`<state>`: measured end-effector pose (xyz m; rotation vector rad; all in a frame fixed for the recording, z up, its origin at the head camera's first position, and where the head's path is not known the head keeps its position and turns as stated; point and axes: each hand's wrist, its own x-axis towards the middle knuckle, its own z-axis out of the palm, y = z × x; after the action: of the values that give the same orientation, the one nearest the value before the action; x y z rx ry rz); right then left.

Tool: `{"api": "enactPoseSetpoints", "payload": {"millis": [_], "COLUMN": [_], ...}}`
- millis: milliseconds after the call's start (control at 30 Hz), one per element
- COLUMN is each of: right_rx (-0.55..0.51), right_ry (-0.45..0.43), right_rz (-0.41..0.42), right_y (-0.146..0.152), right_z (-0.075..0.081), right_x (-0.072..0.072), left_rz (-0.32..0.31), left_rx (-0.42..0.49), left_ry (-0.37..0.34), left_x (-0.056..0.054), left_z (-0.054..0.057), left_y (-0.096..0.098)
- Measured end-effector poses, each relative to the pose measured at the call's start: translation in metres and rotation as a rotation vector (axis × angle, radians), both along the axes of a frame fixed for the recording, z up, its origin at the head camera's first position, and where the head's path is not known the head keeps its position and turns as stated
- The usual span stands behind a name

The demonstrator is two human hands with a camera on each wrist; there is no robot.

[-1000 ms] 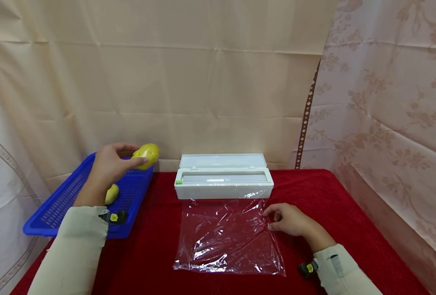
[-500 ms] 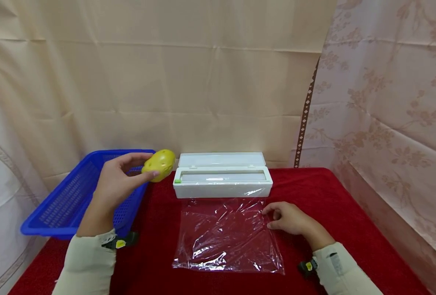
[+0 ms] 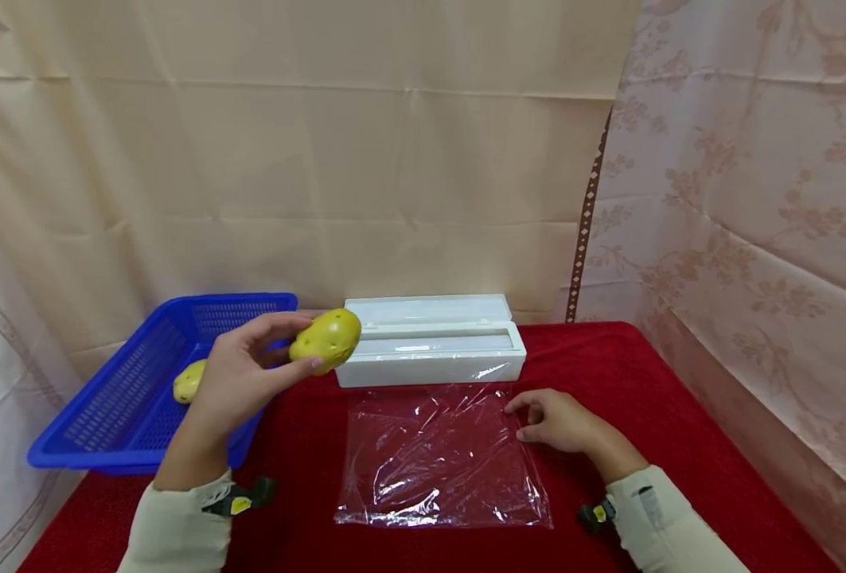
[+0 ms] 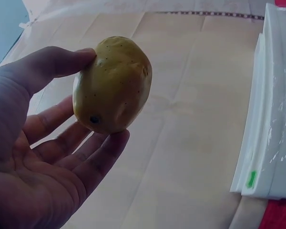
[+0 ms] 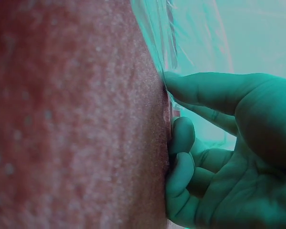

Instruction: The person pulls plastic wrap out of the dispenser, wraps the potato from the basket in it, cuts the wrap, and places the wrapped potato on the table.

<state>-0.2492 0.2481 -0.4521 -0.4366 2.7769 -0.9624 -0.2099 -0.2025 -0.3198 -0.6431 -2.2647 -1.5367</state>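
Observation:
My left hand (image 3: 239,378) holds a yellow potato (image 3: 326,341) between thumb and fingers, raised above the table by the box's left end. In the left wrist view, the same potato (image 4: 113,86) shows dark eyes and dents. A sheet of clear cling film (image 3: 440,469) lies creased on the red cloth, reaching forward from a white cling film box (image 3: 430,368) with its lid tipped back. At the film's right edge, my right hand (image 3: 562,420) rests with thumb and index finger apart, their tips touching the film. In the right wrist view, the other fingers (image 5: 181,176) bend against the cloth.
A blue plastic basket (image 3: 118,374) stands at the left with another yellow potato (image 3: 189,382) inside. Red cloth (image 3: 645,398) covers the table. A beige curtain (image 3: 365,159) hangs behind it, and a patterned pink one (image 3: 766,239) on the right.
My left hand has carried the potato rightward and slightly down, from above the basket to beside the white box. The right hand has stayed at the film's edge.

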Motion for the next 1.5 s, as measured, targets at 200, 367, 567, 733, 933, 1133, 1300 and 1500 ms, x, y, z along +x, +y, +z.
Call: {"api": "enactPoseSetpoints", "payload": {"millis": [200,367,567,733,933,1133,1300,1500], "right_rx": [-0.003,-0.004,-0.001,0.003,-0.003,-0.001,0.003,0.016], "right_ry": [0.027,0.007,0.005,0.006,0.006,0.035,0.043,0.016], "right_rz": [0.013,-0.028,-0.027,-0.029,-0.035,-0.021,-0.009,-0.027], "right_y": [0.004,0.004,0.004,0.005,0.005,0.005,0.004,0.002], "right_z": [-0.002,-0.002,-0.001,-0.001,-0.002,0.0,0.001,0.001], "right_x": [0.0,-0.001,0.0,0.001,0.0,-0.003,-0.003,-0.005], "left_rz": [-0.074,-0.074,-0.122,-0.191,-0.277,-0.342,-0.387,-0.419], "left_rx": [-0.028,-0.104,-0.107,-0.097,-0.123,-0.17,-0.191,-0.215], "left_ry": [-0.012,-0.057,-0.111,-0.158,-0.206,-0.215,-0.267,-0.368], "left_x": [0.001,-0.003,-0.008,-0.011,-0.012,-0.014,-0.016,-0.016], "left_z": [-0.007,-0.013,-0.026,-0.039,-0.052,-0.066,-0.082,-0.1], "left_y": [0.017,0.032,0.048,0.063,0.08,0.091,0.101,0.111]}}
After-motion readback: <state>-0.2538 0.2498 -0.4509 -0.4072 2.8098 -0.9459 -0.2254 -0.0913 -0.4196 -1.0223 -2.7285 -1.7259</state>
